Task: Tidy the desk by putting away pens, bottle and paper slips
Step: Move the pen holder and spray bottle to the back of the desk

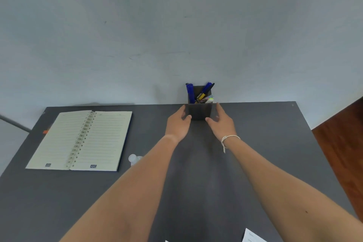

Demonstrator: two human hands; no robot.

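A dark square pen holder [200, 111] is seen at the far edge of the grey desk [245, 153], close against the pale wall [176, 25]. It is framed by both hands. The left hand [177, 124] is placed at the left side of the holder, with the fingers spread wide and the thumb tip touching or almost touching the lower left corner of the front face. The right hand [222, 123] is placed at the right side in the same manner, fingers open, thumb near the lower right corner. Whether the holder is really pressed between the two hands or only approached cannot be told; no single hand is closed around it. A pale string bracelet [228, 139] is worn on the right wrist.

Between the hands, inside the holder, several pens [202, 93] are standing: blue ones at the left and at the back right, one with yellow on it in the middle, and some paler items at the right, which are too small to be named.

To the left of the left forearm, a small clear bottle [134, 159] is lying on the desk, partly hidden by the arm. Further left of it, an open spiral notebook [82, 139] with lined pages is lying flat.

Near the person, beside the right forearm, a white paper slip [252, 236] is seen at the bottom edge of the view, cut by the frame. A wooden surface [345, 139] is visible beyond the right edge of the desk.
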